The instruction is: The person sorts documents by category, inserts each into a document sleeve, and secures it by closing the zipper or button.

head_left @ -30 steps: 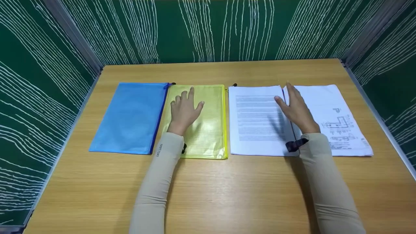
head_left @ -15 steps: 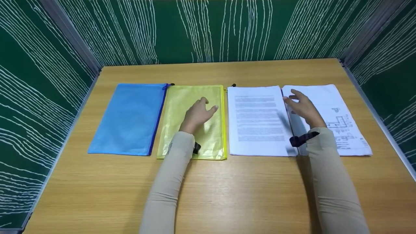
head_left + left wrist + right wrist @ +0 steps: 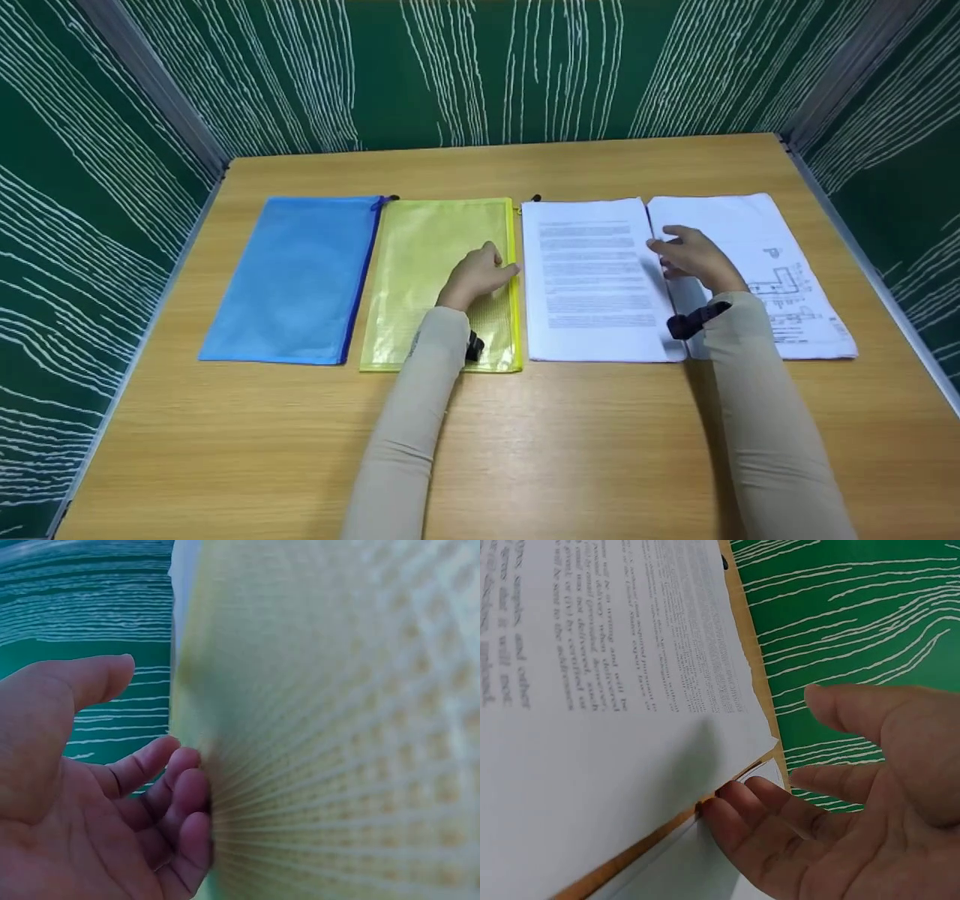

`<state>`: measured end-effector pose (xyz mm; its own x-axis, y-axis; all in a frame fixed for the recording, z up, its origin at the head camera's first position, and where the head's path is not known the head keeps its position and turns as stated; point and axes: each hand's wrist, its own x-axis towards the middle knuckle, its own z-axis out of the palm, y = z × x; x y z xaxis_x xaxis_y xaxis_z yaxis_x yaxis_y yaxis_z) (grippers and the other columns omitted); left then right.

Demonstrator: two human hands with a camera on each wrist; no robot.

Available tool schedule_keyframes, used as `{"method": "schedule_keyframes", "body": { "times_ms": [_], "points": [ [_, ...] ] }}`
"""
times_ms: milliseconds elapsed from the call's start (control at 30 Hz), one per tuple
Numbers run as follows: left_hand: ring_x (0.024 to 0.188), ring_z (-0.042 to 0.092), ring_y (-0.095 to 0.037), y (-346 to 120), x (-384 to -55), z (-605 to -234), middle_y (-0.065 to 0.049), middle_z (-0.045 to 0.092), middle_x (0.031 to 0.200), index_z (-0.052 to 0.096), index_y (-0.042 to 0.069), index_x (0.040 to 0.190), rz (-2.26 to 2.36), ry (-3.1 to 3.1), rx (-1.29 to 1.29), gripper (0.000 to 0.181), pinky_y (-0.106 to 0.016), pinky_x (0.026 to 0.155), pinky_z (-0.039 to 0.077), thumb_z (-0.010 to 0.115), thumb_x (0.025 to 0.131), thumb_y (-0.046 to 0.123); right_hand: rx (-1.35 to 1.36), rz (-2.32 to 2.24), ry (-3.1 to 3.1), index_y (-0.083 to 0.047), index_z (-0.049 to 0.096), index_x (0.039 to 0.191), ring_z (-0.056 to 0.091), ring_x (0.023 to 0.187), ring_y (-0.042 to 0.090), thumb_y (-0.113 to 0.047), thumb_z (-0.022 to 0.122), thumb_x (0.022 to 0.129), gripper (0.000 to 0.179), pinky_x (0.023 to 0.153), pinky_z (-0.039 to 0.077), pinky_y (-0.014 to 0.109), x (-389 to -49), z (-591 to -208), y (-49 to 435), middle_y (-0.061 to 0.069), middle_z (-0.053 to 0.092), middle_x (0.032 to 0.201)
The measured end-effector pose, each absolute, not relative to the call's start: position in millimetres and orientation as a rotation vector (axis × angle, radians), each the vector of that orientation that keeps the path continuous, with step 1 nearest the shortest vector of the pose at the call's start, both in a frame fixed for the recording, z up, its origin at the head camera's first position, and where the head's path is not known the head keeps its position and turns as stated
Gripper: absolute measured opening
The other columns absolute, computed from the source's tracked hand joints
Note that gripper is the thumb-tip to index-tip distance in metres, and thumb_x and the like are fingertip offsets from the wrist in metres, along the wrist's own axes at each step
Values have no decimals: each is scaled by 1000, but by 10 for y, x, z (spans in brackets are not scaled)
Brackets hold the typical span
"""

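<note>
My left hand (image 3: 476, 277) is over the yellow mesh zip pouch (image 3: 420, 240), its thumb out toward the yellow zip edge. In the left wrist view the bent fingers (image 3: 191, 795) have their tips right at the pouch's mesh face, and the thumb stands apart; nothing is gripped. My right hand (image 3: 697, 259) hovers at the gap between the stack of printed text sheets (image 3: 592, 292) and the stack of drawing sheets (image 3: 795, 300). Its fingertips (image 3: 716, 814) lie along that gap in the right wrist view, thumb spread away. No sheet is pinched.
A blue zip pouch (image 3: 292, 277) lies flat left of the yellow one. All four lie in a row on the wooden table (image 3: 540, 450). Green walls (image 3: 405, 75) with white wavy lines enclose the back and sides.
My left hand has shifted right and nearer across the yellow pouch, its fingers bending. My right hand has drawn back slightly toward me, its fingers curling beside the gap between the stacks.
</note>
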<state>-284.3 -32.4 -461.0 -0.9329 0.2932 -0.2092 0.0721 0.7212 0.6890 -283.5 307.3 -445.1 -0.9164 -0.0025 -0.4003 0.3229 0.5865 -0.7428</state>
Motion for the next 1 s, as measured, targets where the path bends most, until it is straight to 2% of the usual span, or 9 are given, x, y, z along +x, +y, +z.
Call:
{"method": "schedule_keyframes", "body": {
  "times_ms": [167,300,433,567,833,1000],
  "points": [
    [57,39,-13,-302,-2850,-4658,0,41,70,43,10,89,1009,2657,277,39,-27,53,32,55,84,47,265,-1085,2478,-1,15,143,51,107,35,-41,54,88,78,91,39,46,-2871,-4467,3053,29,30,136],
    [57,36,-14,-282,-2879,-4658,1,37,68,40,12,85,965,2673,253,40,-27,52,30,59,81,47,253,-998,2513,2,22,140,52,105,37,-32,64,83,79,89,42,45,-2899,-4463,2993,31,35,132],
    [60,38,-16,-257,-2897,-4652,-1,40,72,43,10,92,932,2675,237,45,-28,54,32,64,78,47,231,-923,2568,5,28,136,54,97,34,-21,70,79,75,80,45,41,-2908,-4475,2960,31,41,125],
    [64,40,-17,-240,-2909,-4657,-2,42,77,46,8,99,893,2679,249,49,-29,56,33,66,76,46,234,-891,2587,8,30,132,54,93,34,-16,70,78,72,76,45,40,-2892,-4478,2952,30,43,121],
    [62,39,-16,-238,-2939,-4669,-1,40,72,42,9,93,857,2684,268,44,-28,54,32,67,75,41,255,-902,2562,9,34,125,53,91,32,-22,69,79,66,75,44,39,-2877,-4487,2985,26,45,113],
    [66,43,-17,-255,-2943,-4664,-2,46,78,44,8,98,839,2671,294,42,-29,58,36,64,77,38,229,-911,2561,9,37,121,48,91,30,-25,69,80,62,75,40,39,-2871,-4504,3023,24,43,113]
  ]
}}
